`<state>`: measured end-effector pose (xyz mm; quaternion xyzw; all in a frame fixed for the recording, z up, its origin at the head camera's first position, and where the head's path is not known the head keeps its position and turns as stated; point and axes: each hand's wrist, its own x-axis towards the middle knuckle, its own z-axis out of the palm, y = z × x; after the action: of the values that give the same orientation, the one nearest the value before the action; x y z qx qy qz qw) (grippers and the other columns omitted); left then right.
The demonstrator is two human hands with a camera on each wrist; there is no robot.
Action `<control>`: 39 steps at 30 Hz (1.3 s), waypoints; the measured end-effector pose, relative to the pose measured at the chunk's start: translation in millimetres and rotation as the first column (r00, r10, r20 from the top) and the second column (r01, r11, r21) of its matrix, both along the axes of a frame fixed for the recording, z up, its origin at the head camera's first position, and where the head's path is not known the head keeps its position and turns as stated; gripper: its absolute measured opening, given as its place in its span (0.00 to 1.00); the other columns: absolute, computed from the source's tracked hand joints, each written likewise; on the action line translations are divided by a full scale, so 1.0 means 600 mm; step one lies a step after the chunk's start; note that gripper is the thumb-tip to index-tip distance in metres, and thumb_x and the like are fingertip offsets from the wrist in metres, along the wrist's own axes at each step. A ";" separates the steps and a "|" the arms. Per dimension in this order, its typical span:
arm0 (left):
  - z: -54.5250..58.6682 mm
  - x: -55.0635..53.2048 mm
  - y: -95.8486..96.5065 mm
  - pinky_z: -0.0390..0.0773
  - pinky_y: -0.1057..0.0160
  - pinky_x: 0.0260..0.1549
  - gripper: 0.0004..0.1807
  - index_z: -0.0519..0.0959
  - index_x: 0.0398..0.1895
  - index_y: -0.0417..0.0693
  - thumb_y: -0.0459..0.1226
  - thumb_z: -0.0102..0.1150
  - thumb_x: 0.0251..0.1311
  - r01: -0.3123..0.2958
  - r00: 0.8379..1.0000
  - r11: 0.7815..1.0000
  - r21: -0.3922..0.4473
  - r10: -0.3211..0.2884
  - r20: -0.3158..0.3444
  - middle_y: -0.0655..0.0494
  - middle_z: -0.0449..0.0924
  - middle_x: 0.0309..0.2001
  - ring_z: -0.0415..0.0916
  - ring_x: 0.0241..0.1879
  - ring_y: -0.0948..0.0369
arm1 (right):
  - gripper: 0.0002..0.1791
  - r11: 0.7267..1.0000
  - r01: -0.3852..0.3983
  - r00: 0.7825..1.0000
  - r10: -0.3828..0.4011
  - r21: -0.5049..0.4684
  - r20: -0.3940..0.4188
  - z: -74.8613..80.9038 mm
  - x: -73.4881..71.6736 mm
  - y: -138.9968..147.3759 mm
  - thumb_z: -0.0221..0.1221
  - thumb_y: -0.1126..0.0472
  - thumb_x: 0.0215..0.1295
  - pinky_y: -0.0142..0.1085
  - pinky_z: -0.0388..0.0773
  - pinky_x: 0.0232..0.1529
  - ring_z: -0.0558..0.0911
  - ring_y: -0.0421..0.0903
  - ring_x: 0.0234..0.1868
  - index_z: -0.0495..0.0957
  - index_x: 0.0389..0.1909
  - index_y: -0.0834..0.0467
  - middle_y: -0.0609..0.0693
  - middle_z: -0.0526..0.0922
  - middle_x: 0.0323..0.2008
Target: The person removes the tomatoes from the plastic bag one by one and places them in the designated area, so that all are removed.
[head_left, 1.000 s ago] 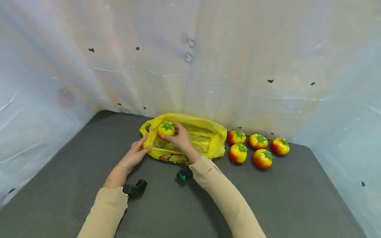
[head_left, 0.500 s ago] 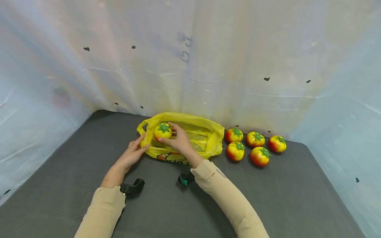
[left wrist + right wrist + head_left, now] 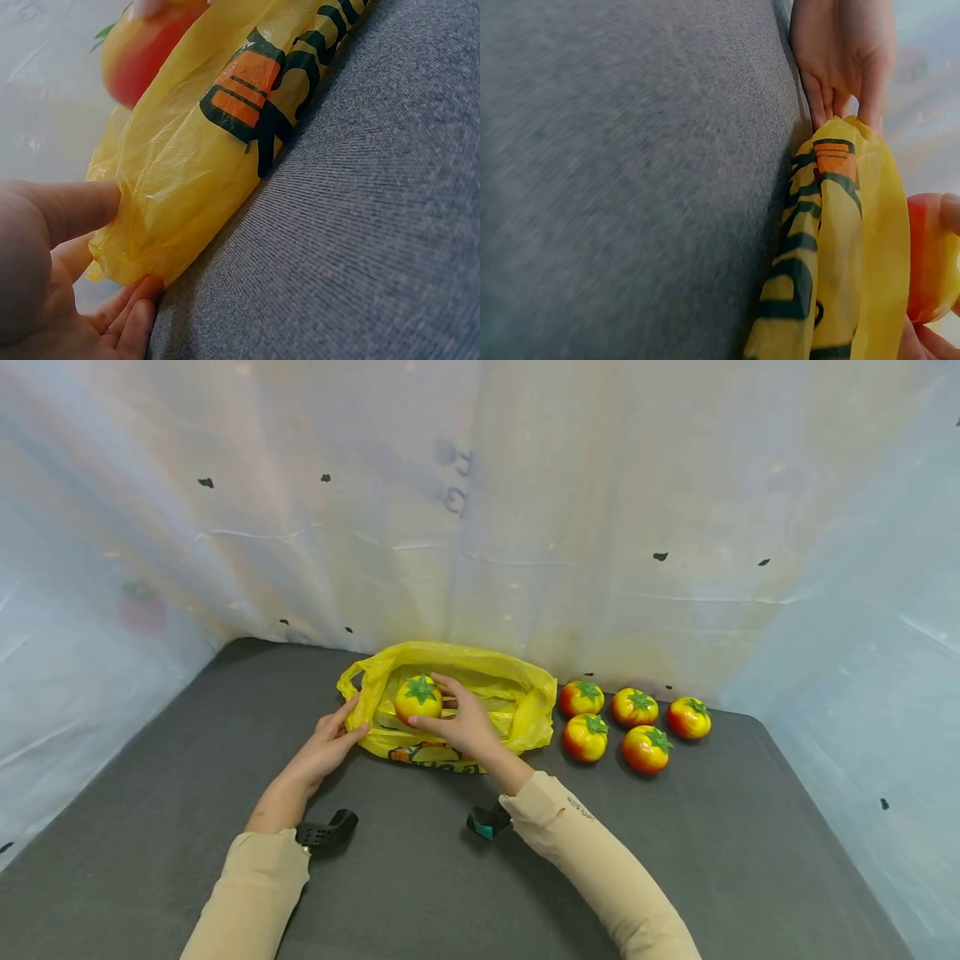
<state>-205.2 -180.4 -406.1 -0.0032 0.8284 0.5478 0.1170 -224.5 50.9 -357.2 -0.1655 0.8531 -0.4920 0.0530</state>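
Observation:
A yellow plastic bag [image 3: 450, 653] lies on the grey table with its mouth spread upward. At its left end my left hand [image 3: 324, 750] grips the plastic near the handle loop; thumb and fingers are on either side of the bag end [image 3: 161, 217] in the left wrist view. My right hand [image 3: 467, 722] holds a red and yellow tomato [image 3: 417, 700] with a green star-shaped top, over the bag's opening. From the right wrist, the tomato [image 3: 928, 259] shows behind the bag's front edge, at about rim height. The bag's far inside is partly hidden by the right hand.
Several more tomatoes [image 3: 585, 737] stand in two rows to the right of the bag, close to the back. A pale plastic sheet [image 3: 555, 510] rises behind the table [image 3: 405, 877] and along both sides. Black straps [image 3: 327, 829] hang at both wrists.
My right hand has shifted the tomato a little rightward over the bag's opening and somewhat higher. The left hand keeps its hold on the bag end. The whole head view has drifted slightly.

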 end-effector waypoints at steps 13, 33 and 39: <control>-0.006 -0.001 -0.003 0.48 0.37 0.66 0.38 0.36 0.78 0.60 0.49 0.43 0.73 -0.010 1.000 1.000 -0.012 0.010 0.001 0.35 0.32 0.73 0.38 0.71 0.36 | 0.40 1.000 0.000 1.000 0.000 0.002 0.000 0.001 0.010 0.040 0.67 0.53 0.58 0.46 0.78 0.51 0.73 0.57 0.60 0.62 0.71 0.51 0.59 0.69 0.64; -0.007 -0.005 -0.003 0.47 0.37 0.66 0.38 0.36 0.77 0.60 0.49 0.43 0.73 -0.008 1.000 1.000 -0.014 0.008 0.015 0.35 0.30 0.73 0.34 0.72 0.36 | 0.40 0.996 0.064 0.997 -0.066 0.058 0.037 0.013 0.023 0.110 0.68 0.53 0.57 0.47 0.76 0.55 0.73 0.56 0.61 0.63 0.70 0.48 0.58 0.68 0.66; -0.009 -0.007 -0.007 0.47 0.37 0.66 0.38 0.36 0.77 0.60 0.49 0.43 0.73 -0.005 1.000 1.000 -0.019 0.006 0.009 0.35 0.31 0.73 0.35 0.72 0.36 | 0.40 0.996 0.066 0.998 -0.068 0.062 0.018 0.016 0.026 0.135 0.68 0.51 0.58 0.48 0.75 0.56 0.73 0.57 0.61 0.63 0.70 0.48 0.58 0.67 0.65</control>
<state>-209.2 -184.7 -411.6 -0.0091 0.8330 0.5402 0.1193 -209.1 131.8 -347.6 -0.1301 0.8724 -0.4685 0.0503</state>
